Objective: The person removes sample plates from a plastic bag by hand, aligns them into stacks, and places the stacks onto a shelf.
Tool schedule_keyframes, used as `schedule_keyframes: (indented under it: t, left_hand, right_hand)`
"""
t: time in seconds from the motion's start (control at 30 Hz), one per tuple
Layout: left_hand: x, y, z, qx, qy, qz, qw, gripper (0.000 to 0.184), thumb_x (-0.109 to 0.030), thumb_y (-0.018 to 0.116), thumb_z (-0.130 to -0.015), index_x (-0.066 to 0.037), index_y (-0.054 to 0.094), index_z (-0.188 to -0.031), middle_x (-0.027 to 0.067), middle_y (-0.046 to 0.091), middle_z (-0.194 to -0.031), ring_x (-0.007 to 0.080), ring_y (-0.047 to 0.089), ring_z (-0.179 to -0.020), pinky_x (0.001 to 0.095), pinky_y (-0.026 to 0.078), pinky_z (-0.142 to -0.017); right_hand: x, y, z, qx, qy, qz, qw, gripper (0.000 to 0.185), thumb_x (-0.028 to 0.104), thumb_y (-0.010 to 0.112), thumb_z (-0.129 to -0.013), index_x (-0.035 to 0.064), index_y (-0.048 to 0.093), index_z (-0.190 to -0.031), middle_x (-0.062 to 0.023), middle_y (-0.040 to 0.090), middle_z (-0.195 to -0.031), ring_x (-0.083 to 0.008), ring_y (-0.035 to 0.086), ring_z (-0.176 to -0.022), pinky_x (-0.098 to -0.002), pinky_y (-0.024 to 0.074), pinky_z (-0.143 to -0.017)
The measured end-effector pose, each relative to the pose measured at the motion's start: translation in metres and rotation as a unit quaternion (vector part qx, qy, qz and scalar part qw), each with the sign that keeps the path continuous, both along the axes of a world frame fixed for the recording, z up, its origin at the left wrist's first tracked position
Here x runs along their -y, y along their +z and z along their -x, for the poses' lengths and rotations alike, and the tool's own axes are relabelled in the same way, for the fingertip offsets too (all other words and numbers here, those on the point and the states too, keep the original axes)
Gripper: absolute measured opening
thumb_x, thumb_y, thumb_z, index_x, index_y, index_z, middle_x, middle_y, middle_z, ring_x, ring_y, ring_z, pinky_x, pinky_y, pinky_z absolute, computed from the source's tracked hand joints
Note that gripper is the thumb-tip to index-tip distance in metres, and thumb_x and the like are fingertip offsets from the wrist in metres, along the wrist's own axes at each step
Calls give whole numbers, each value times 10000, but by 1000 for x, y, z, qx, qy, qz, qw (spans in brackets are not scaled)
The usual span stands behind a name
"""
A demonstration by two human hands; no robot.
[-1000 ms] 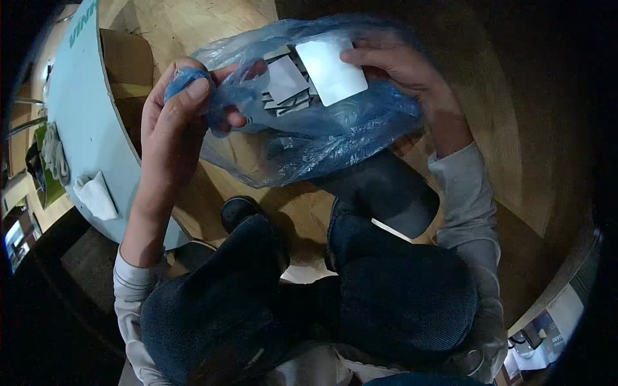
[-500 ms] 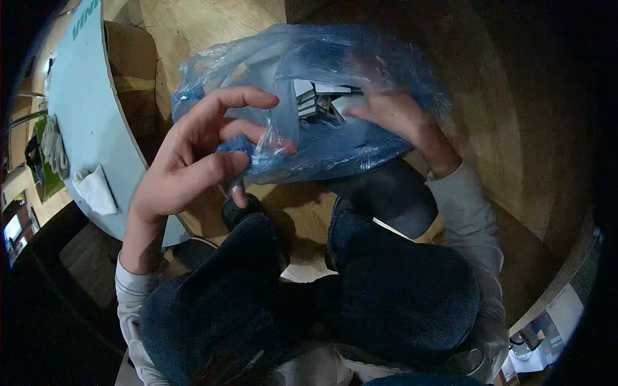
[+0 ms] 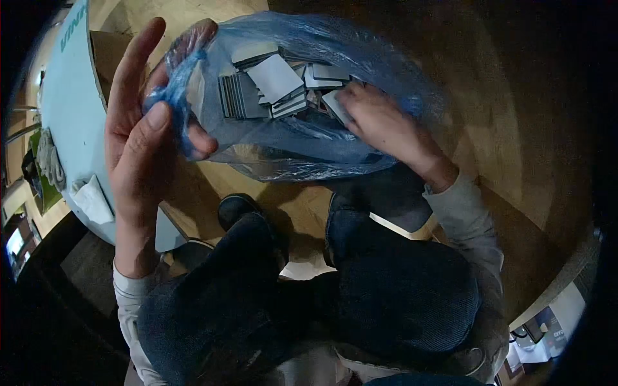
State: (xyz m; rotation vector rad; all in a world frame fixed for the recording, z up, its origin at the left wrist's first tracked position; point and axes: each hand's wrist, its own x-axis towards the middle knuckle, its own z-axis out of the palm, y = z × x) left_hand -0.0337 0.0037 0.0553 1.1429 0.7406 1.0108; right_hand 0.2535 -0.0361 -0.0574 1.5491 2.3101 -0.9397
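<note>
A blue translucent plastic bag [image 3: 277, 151] lies open above my knees, with several flat square tiles inside. One pale tile [image 3: 275, 78] rests on top of the pile, and a row of tiles stands on edge [image 3: 241, 96] at its left. My left hand [image 3: 151, 106] grips the bunched left rim of the bag between thumb and fingers. Inside the bag opening, my right hand [image 3: 380, 122] has its fingers closed at the edge of a light tile [image 3: 336, 106] on the right side of the pile.
A pale blue board [image 3: 67, 122] with a white cloth [image 3: 92, 199] stands on the left, beside a cardboard box [image 3: 109, 58]. Grey gloves [image 3: 49, 161] lie beyond it. A dark flat surface [image 3: 380, 193] is below the bag, and wooden floor [image 3: 199, 186] shows around my feet.
The light tile my right hand held earlier is no longer in it, and that hand has moved down to the pile. My left hand shifted left, spreading the bag so more tiles show.
</note>
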Motion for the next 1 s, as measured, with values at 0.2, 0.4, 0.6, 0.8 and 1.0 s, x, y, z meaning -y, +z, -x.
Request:
schedule_keyframes:
  t: [0.2, 0.4, 0.6, 0.8, 1.0]
  left_hand:
    - [16, 9, 2, -29, -69, 69, 995, 642, -146, 544, -815, -13, 203, -1343, 266, 384, -1258, 268, 619, -835, 283, 564, -609]
    - [21, 11, -6, -81, -26, 86, 993, 730, -232, 578, -793, 13, 169, -1346, 269, 367, -1278, 153, 609, -573, 189, 500, -499]
    - [9, 3, -1, -72, 29, 3, 997, 712, -225, 557, -811, 1, 155, -1353, 266, 376, -1272, 173, 617, -602, 225, 519, -599]
    - [10, 2, 11, -65, 2, -15, 998, 676, -200, 533, -835, -28, 147, -1362, 262, 394, -1255, 199, 640, -665, 304, 544, -716]
    - [24, 2, 8, -102, 10, -10, 995, 706, -211, 552, -821, -19, 140, -1361, 255, 412, -1243, 179, 621, -616, 264, 537, -641]
  right_hand:
    - [-9, -31, -4, -60, -32, -51, 996, 449, 216, 582, -802, 5, 452, -1177, -205, 533, -1076, -302, 533, -993, -380, 432, -832]
    - [-30, -18, -15, -15, -63, -36, 997, 448, 219, 592, -792, 31, 463, -1179, -189, 553, -1047, -301, 535, -986, -380, 430, -843]
    - [-50, 27, 9, 74, 11, 41, 996, 410, 212, 589, -793, 64, 482, -1160, -169, 546, -1070, -297, 540, -974, -390, 430, -844]
    - [-56, 8, 72, -82, 95, -144, 982, 550, 128, 644, -736, 74, 410, -1231, -146, 425, -1243, -298, 488, -1062, -400, 425, -863]
    - [-59, -36, 79, -79, 129, -168, 974, 717, 120, 671, -699, 93, 305, -1315, -162, 386, -1278, -320, 446, -1114, -379, 399, -916]
